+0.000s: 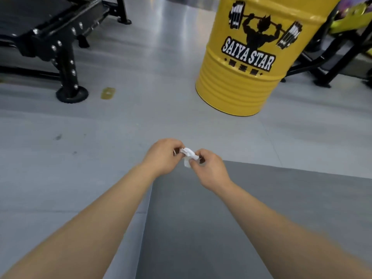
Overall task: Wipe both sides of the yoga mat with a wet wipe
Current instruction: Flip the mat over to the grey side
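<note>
A dark grey yoga mat [201, 228] lies flat on the pale grey floor, running from the bottom of the head view up to its far edge near the middle. Above that far edge both my hands meet in the air. My left hand [161, 157] and my right hand [211, 170] each pinch a small crumpled white wet wipe [189, 155] between fingertips and thumb. The wipe is bunched up, with a corner hanging down between the hands. Both forearms stretch over the mat and hide parts of it.
A big yellow drum [247, 57] with a weightlifter logo stands on the floor beyond the mat, to the right. A black gym bench frame [68, 63] stands at the far left, another machine [332, 63] at the far right. A small yellow marker [108, 93] lies on the floor.
</note>
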Demonstrator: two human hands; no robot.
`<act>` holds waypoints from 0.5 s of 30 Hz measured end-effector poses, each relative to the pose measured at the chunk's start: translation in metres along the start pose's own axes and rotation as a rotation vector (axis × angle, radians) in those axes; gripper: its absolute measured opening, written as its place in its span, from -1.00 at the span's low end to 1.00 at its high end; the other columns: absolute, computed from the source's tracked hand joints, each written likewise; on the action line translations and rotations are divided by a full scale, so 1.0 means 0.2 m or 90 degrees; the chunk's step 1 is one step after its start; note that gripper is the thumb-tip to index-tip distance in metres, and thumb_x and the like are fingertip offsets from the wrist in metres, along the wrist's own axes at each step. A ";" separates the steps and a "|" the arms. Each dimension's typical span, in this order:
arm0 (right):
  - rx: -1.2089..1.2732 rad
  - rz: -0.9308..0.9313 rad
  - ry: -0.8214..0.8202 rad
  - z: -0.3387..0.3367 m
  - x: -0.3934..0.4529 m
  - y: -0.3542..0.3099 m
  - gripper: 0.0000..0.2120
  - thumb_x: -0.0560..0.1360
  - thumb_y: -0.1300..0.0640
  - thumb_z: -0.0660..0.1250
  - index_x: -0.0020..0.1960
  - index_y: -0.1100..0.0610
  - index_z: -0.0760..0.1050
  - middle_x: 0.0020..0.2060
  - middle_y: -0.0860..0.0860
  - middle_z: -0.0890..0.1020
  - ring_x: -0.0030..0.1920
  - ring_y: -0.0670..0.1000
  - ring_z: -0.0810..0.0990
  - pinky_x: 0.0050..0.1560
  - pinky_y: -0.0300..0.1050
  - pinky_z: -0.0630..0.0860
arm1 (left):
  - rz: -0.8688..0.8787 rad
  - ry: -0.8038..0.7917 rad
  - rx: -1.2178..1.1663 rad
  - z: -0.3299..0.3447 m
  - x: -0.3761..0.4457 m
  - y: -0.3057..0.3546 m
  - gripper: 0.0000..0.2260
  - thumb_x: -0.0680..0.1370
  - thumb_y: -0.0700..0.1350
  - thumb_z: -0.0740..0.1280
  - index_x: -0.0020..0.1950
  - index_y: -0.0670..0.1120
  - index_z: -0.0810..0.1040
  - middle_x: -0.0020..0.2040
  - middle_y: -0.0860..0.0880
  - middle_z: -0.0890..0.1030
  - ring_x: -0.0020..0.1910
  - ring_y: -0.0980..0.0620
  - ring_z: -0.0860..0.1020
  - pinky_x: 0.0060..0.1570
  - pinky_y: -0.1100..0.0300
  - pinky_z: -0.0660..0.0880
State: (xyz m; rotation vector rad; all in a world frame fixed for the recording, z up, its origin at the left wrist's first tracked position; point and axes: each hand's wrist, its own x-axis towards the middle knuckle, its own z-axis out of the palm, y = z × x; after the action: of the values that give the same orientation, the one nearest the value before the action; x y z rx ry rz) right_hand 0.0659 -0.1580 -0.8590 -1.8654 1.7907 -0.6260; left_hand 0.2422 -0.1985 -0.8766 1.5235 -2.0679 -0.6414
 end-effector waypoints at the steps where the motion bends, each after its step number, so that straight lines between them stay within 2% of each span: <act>1: -0.003 0.015 -0.003 0.00 -0.01 -0.01 -0.94 0.50 0.02 0.31 -0.12 -0.02 0.50 -0.24 -0.09 0.56 -0.20 -0.05 0.51 -0.26 -0.17 0.41 | -0.001 -0.001 -0.013 0.01 -0.01 -0.02 -0.93 0.57 -0.01 0.38 -0.03 0.03 0.65 -0.16 0.11 0.57 -0.14 0.02 0.54 -0.11 0.10 0.50; 6: 0.012 0.014 -0.010 0.03 -0.01 -0.07 -0.96 0.50 0.01 0.31 -0.06 -0.05 0.50 -0.27 -0.12 0.58 -0.23 -0.10 0.54 -0.24 -0.18 0.47 | -0.027 0.016 -0.047 0.03 -0.04 -0.08 -0.91 0.58 -0.03 0.38 -0.07 -0.01 0.63 -0.22 0.10 0.56 -0.19 0.04 0.53 -0.17 0.11 0.47; 9: 0.023 -0.012 -0.011 0.05 0.01 -0.06 -0.92 0.52 -0.03 0.29 -0.01 -0.06 0.48 -0.29 -0.14 0.57 -0.30 -0.12 0.53 -0.36 -0.22 0.42 | -0.022 0.013 -0.066 0.05 -0.02 -0.05 -0.96 0.57 -0.09 0.38 -0.01 0.00 0.62 -0.23 0.14 0.55 -0.21 0.07 0.52 -0.14 0.12 0.48; 13: 0.070 -0.008 0.014 0.07 0.05 -0.02 -0.95 0.52 0.02 0.29 -0.03 -0.07 0.51 -0.32 -0.07 0.58 -0.34 -0.04 0.53 -0.33 -0.09 0.47 | -0.052 0.040 -0.097 0.04 -0.01 -0.03 -0.92 0.55 -0.09 0.41 -0.01 0.03 0.54 -0.21 0.14 0.56 -0.21 0.09 0.54 -0.12 0.10 0.50; 15: 0.111 -0.002 0.012 0.07 0.06 0.01 -0.94 0.50 0.04 0.30 -0.04 -0.08 0.52 -0.31 -0.07 0.60 -0.33 -0.06 0.54 -0.32 -0.11 0.49 | -0.055 0.035 -0.088 0.04 -0.02 -0.02 -0.93 0.55 -0.08 0.41 -0.05 0.05 0.54 -0.22 0.14 0.57 -0.19 0.06 0.55 -0.10 0.06 0.53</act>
State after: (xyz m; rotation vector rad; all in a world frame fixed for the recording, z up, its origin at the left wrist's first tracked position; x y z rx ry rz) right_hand 0.0731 -0.1688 -0.8714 -1.7518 1.6865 -0.7773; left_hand 0.2410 -0.1941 -0.8853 1.5403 -1.8843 -0.7510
